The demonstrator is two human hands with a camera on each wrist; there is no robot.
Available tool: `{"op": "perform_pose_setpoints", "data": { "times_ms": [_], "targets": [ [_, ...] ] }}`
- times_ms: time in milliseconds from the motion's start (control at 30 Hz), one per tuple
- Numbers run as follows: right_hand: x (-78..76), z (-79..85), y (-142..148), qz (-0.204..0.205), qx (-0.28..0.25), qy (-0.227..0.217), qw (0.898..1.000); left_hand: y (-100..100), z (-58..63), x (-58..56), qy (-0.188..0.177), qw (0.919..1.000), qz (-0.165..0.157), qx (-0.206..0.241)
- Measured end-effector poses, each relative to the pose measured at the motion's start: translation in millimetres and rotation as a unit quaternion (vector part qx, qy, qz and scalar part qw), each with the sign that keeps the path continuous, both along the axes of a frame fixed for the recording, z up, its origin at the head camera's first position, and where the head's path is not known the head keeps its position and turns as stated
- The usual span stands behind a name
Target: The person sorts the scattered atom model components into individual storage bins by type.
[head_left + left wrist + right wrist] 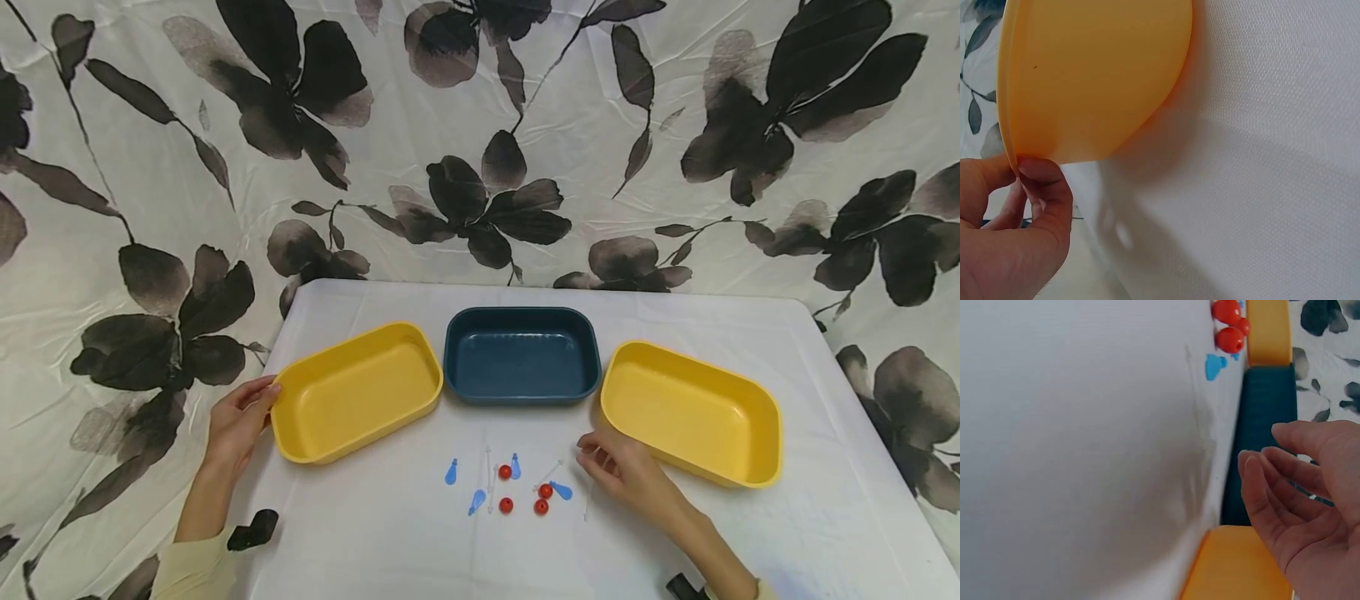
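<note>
My left hand [236, 429] pinches the outer rim of the left yellow tray [356, 392] between thumb and fingers; the left wrist view shows the grip on the tray's lip [1007, 94]. My right hand [633, 475] is held beside the near left corner of the right yellow tray [693, 412], fingers loosely bent, nothing between them. Left of it lie several red beads [542, 507], several small blue bulb-shaped pieces [477, 501] and several thin translucent sticks [491, 479]. In the right wrist view, the beads [1230, 340] appear beyond the fingertips.
A dark blue tray [522, 358] stands between the two yellow ones at the back of the white-covered table [360, 533]. Behind the table's far edge hangs a floral cloth [630, 192]. All three trays have bare insides.
</note>
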State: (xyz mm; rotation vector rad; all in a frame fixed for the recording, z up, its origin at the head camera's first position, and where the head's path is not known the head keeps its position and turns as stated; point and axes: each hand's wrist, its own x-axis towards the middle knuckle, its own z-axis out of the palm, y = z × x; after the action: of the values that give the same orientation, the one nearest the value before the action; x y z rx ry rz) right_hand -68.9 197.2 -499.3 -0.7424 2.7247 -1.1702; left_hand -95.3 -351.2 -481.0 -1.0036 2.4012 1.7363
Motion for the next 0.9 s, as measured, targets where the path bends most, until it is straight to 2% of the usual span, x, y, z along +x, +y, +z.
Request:
{"op": "perform_pose_setpoints", "data": {
  "times_ms": [333, 500, 667, 900],
  "targets": [
    [9.0, -6.5, 9.9, -0.023, 0.042, -0.027, 0.998, 1.3, 0.8, -1.1, 0.009, 1.0000, -0.001, -0.001],
    [11.9, -10.5, 11.3, -0.026, 0.049, -0.019, 0.998, 1.6, 0.1, -1.1, 0.011, 0.9999, -0.003, -0.007],
    [13.1, -12.5, 8.3, -0.029, 0.056, -0.047, 0.997, 2.6, 0.8, -0.5, 0.004, 0.9999, -0.002, -0.012],
    [11.1, -11.1, 6.4, -0.021, 0.055, -0.058, 0.997, 3.5, 1.0, 1.0, 0.001, 0.9999, 0.003, -0.015]
  ]
}}
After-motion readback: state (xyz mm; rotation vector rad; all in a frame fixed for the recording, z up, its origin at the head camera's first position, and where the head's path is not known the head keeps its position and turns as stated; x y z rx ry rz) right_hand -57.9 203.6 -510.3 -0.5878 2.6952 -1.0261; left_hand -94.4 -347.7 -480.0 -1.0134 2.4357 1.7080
